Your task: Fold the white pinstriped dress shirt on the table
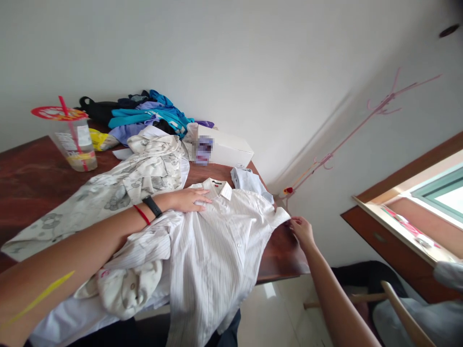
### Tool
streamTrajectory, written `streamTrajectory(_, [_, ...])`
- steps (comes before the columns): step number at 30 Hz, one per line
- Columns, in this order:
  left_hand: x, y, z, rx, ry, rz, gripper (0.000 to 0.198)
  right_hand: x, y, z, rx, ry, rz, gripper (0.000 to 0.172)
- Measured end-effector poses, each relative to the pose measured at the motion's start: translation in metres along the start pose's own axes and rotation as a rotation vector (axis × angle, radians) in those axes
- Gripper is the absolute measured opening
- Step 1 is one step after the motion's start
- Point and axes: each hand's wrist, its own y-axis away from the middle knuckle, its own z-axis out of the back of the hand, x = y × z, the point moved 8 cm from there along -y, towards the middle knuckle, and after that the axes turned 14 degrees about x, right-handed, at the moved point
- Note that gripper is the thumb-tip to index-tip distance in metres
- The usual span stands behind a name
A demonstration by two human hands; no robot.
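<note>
A white pinstriped shirt (pixel 220 246) lies face up on the brown wooden table (pixel 25 176), its hem hanging over the near edge. My left hand (pixel 190 199) rests flat on the shirt just below the collar, fingers stretched out. A black band and a red cord sit on that wrist. My right hand (pixel 301 229) pinches the tip of the shirt's short right sleeve at the table's right edge.
A cream patterned garment (pixel 119 188) lies left of the shirt. Behind it are a heap of blue and black clothes (pixel 144 115), a white box (pixel 226 148), and a plastic cup with a red straw (pixel 74 140). A wooden chair (pixel 401 313) stands at the lower right.
</note>
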Motion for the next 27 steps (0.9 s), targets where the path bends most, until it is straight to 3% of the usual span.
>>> streamTrajectory(5, [-0.001,0.002,0.002,0.000,0.010,0.014,0.056,-0.009,0.007,0.008,0.036,0.215,-0.071,0.026])
streamTrajectory(10, [-0.010,0.007,0.007,0.008,0.011,0.022,0.056,0.004,0.016,-0.012,0.098,0.246,-0.061,0.046])
streamTrajectory(14, [-0.012,0.008,0.008,0.013,-0.003,0.029,0.056,0.008,0.028,-0.057,0.281,-0.253,-0.218,0.041])
streamTrajectory(18, [-0.009,0.007,0.008,0.009,0.010,0.014,0.057,0.024,0.035,-0.093,0.345,-0.694,-0.268,0.011])
streamTrajectory(19, [-0.009,0.007,0.008,0.010,0.008,0.010,0.057,0.026,0.035,-0.098,0.349,-0.749,-0.267,0.006])
streamTrajectory(22, [-0.009,0.007,0.008,0.018,-0.007,0.010,0.055,0.027,0.033,-0.103,0.300,-0.867,-0.244,0.018])
streamTrajectory(27, [-0.008,0.008,0.007,0.026,-0.009,0.034,0.054,0.025,0.030,-0.105,0.237,-0.988,-0.268,0.017])
